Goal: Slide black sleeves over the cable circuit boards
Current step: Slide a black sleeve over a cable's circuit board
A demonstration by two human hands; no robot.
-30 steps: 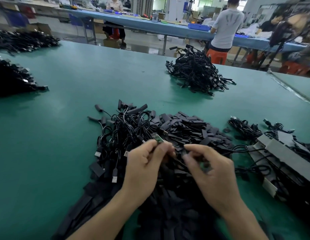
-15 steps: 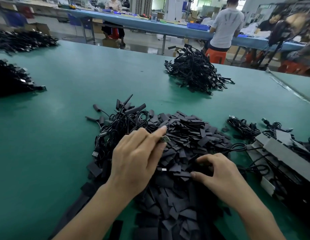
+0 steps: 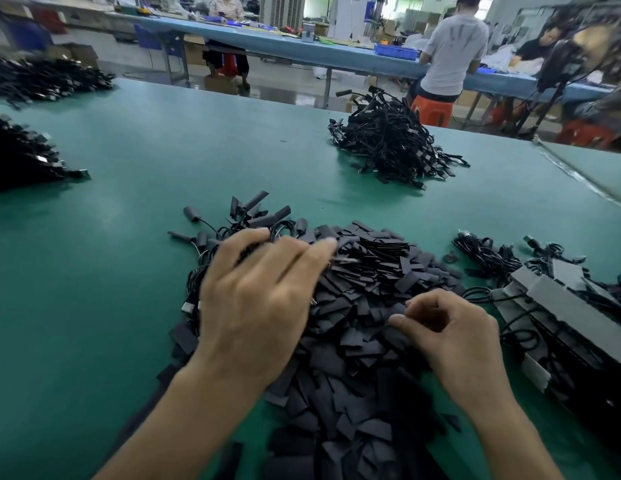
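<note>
Green matting covers the surface (image 3: 129, 237). At lower centre-left of the frame the left hand (image 3: 253, 299) reaches over a tangle of cables (image 3: 229, 233). Its fingers are stretched forward and close together, all blurred. Something thin and pale pokes out past the fingertips, perhaps a circuit board, but I cannot tell whether the hand is pinching it. To the right the heap of black sleeves (image 3: 354, 362) fills the lower middle. The right hand (image 3: 451, 330) sits on the heap with its fingers curled, thumb and forefinger nipping at a sleeve (image 3: 401, 336) on top.

From where I stand, the job now looks like getting one sleeve free. Best to lift a single flat one, squeeze its edges so the mouth opens, and feed the board end in straight so its corners don't catch. The left hand would do well to hold close behind the board, not on slack cable.

I can make out no container on this surface. Dark piles (image 3: 21, 157) lie loose at the left edge, and a cable pile (image 3: 388, 143) sits at upper centre. A blue bin (image 3: 395, 51) stands on the far bench, too distant to see what is in it. At the right edge are grey strips (image 3: 562, 299) with cables lying among them, and I cannot say whether they form a tray.
</note>
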